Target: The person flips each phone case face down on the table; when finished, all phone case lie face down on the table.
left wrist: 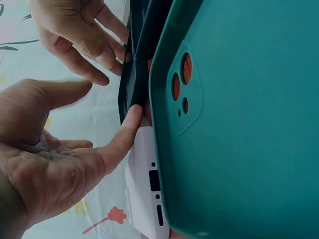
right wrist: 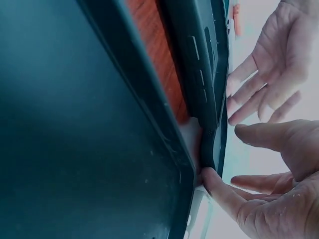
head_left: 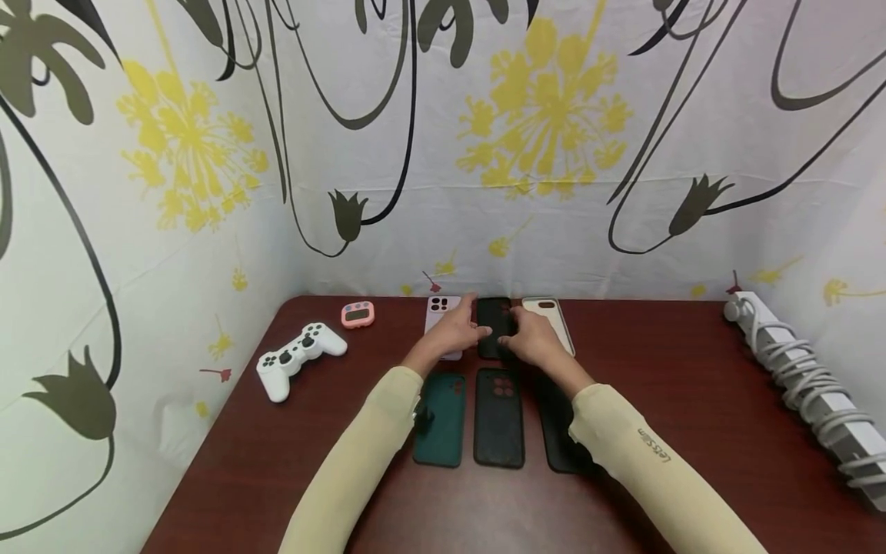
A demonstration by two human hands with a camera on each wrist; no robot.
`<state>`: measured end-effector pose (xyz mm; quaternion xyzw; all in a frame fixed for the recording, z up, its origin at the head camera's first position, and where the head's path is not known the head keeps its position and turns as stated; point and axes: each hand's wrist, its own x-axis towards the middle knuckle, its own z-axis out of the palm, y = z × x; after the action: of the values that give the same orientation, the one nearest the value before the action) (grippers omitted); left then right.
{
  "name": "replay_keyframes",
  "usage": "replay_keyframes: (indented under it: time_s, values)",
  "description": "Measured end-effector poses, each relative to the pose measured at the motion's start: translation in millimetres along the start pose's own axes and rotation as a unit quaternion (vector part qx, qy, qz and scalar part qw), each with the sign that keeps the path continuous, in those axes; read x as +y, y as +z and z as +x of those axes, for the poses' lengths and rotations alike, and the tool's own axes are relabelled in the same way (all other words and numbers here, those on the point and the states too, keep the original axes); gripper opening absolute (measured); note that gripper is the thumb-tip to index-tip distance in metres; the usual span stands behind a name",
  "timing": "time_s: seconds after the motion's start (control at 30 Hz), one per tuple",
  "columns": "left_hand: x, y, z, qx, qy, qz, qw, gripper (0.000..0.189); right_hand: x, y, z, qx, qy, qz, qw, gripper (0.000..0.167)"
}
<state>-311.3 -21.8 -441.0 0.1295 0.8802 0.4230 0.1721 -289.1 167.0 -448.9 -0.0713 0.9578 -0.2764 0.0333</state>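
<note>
A black phone case lies in the middle of the back row on the table. My left hand reaches over the lilac phone case, its index fingertip touching the black case's left edge. At the opposite edge, my right hand touches the black case with its fingertips, the thumb held apart. A cream phone case lies partly under that hand. In front are a teal phone case, a dark phone case and a black phone case, partly hidden by my right arm.
On the left lie a white game controller and a small pink device with a display. A white bar wrapped in cord lies along the right side. Patterned cloth hangs behind the dark red table.
</note>
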Motion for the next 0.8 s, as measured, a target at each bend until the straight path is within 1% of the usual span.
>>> replay_keyframes:
  time_s: [0.13, 0.23, 0.3, 0.47, 0.57, 0.67, 0.8]
  values:
    - [2.2, 1.7, 3.1, 0.003, -0.013, -0.026, 0.9996, 0.07, 1, 0, -1.5, 0.0, 0.007, -0.002, 1.0, 0.067]
    - [4.8, 1.8, 4.8, 0.006, -0.024, -0.039, 0.9989, 0.066, 1, 2, -1.4, -0.001, 0.008, -0.002, 1.0, 0.071]
    - [7.2, 1.6, 5.9, 0.005, -0.031, -0.049, 0.9983, 0.065, 1, 2, -1.3, -0.001, 0.006, -0.002, 1.0, 0.072]
    - [10.6, -0.9, 7.3, 0.002, -0.044, -0.053, 0.9976, 0.065, -2, 4, 0.3, 0.0, 0.005, 0.003, 1.0, 0.074]
    - [10.9, -1.2, 7.8, 0.007, -0.051, -0.058, 0.997, 0.065, -4, 3, 0.2, -0.007, 0.007, 0.009, 0.9999, 0.076]
    - [10.5, -1.6, 7.8, 0.015, -0.052, -0.079, 0.9954, 0.066, -5, 2, -0.6, -0.017, 0.012, 0.015, 0.9997, 0.079]
    - [9.0, -2.4, 7.7, 0.036, -0.053, -0.123, 0.9904, 0.066, -4, 3, -2.2, -0.024, 0.016, 0.022, 0.9994, 0.079]
